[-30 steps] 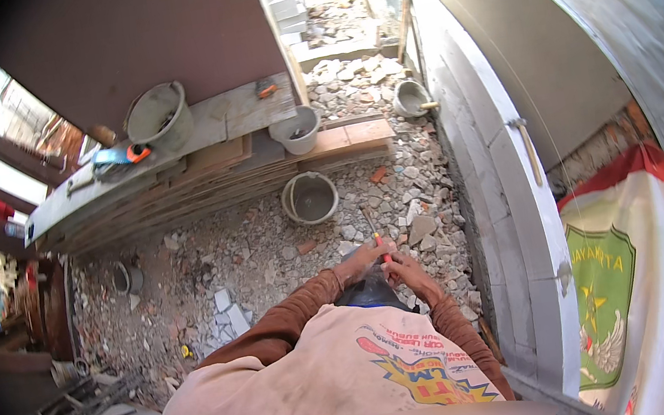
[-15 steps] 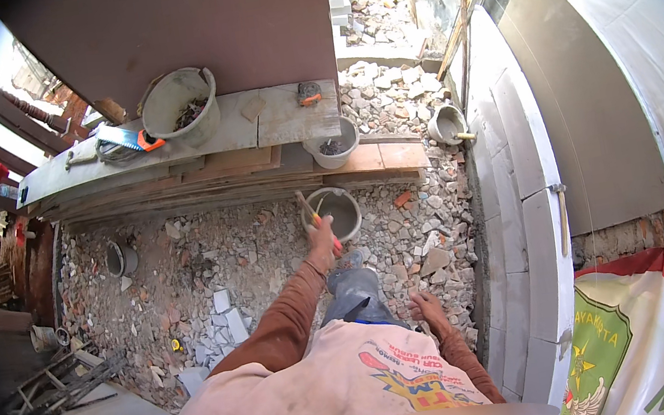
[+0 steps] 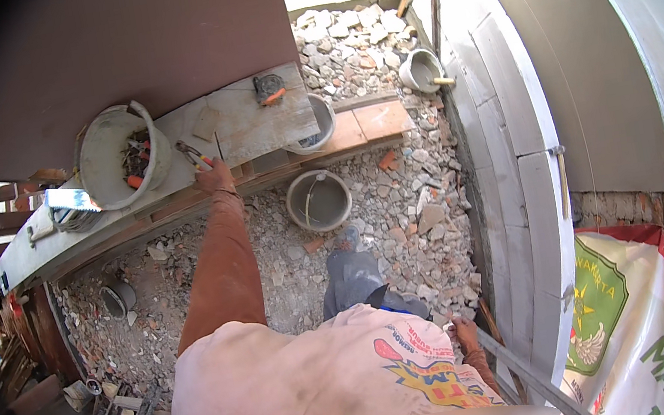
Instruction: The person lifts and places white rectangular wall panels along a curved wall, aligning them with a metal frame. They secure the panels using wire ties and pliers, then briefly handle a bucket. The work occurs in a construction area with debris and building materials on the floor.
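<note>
My left hand (image 3: 214, 176) reaches out over the front edge of a dusty plank (image 3: 251, 133). Its fingers are closed round a pair of pliers (image 3: 199, 157) with red and yellow handles, the metal head toward a large grey bucket (image 3: 102, 167). A thin dark piece sticks up beside the fingers; what it is cannot be made out. Low by my right side is my right hand (image 3: 462, 334), its fingers small and partly curled, near a long metal bar (image 3: 542, 383). Whether it grips anything does not show.
Rubble (image 3: 291, 275) covers the ground. A round tub (image 3: 319, 201) stands ahead of my feet, with another bucket (image 3: 319, 123) beyond it. A tape measure (image 3: 270, 89) lies on the plank, and a saw (image 3: 70, 199) left of the grey bucket. A pale block wall (image 3: 509, 118) runs along the right.
My left hand has moved from above the round tub, left and forward to the plank, carrying the pliers. My right hand is lower and nearer my side. The view has shifted.
</note>
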The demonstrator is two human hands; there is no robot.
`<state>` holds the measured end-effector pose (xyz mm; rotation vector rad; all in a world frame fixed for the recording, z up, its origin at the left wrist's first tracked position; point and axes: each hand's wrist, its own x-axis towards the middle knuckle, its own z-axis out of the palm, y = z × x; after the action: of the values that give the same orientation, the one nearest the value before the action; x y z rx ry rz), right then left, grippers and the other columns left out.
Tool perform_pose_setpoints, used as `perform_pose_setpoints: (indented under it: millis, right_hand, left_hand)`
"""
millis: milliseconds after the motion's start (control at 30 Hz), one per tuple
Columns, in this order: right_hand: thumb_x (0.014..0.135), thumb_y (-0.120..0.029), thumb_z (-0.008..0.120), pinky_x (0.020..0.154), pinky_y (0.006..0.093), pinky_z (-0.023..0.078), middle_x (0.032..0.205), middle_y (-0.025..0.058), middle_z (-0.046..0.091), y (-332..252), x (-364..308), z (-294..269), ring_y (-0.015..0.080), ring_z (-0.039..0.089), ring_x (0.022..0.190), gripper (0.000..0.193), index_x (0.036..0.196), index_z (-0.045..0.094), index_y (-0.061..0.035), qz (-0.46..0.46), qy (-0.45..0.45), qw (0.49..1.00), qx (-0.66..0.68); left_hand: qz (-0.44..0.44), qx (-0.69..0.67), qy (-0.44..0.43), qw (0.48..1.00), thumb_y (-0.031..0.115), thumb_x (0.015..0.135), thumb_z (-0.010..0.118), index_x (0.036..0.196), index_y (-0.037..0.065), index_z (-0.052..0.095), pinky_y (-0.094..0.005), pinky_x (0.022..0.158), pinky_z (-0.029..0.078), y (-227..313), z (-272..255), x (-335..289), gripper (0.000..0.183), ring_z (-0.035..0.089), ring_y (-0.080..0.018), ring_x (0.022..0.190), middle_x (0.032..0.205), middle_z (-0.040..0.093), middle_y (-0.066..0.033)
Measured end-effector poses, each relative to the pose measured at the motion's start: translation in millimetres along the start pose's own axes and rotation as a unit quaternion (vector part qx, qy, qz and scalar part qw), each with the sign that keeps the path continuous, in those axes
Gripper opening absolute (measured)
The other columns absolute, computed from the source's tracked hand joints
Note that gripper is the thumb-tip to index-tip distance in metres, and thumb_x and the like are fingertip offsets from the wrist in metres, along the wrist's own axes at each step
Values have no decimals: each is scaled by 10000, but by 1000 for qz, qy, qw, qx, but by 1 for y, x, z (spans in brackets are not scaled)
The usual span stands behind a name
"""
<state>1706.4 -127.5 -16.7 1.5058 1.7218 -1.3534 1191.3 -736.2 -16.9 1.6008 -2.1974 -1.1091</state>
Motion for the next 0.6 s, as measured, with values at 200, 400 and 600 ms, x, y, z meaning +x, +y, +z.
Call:
perform_pose_setpoints:
  millis: [200, 400, 600]
  right_hand:
    - [893, -239, 637, 480, 319, 492, 699, 82, 655, -18, -25, 21, 170, 608, 528, 224, 857, 673, -20, -62, 1, 998, -33]
    - [846, -337, 637, 670, 403, 527, 742, 145, 698, -35, -24, 27, 289, 678, 656, 348, 876, 686, 6, -130, 91, 981, -116]
    - [850, -339, 652, 728, 427, 527, 767, 153, 709, -25, -16, 34, 311, 699, 755, 350, 947, 703, -7, -103, 99, 990, 6]
  left_hand:
    - [149, 235, -9, 960, 359, 939, 498, 1219, 40, 615, -451, 924, 486, -28, 34, 66, 441, 610, -336, 1117, 1164, 668, -148]
    - [301, 350, -64, 885, 393, 926, 540, 1114, 33, 692, -456, 959, 508, -34, 27, 77, 434, 654, -357, 1074, 1170, 667, -172]
    - [-40, 216, 56, 974, 445, 818, 571, 1107, -81, 621, -464, 934, 514, 3, 38, 28, 603, 644, -345, 1084, 1126, 665, -216]
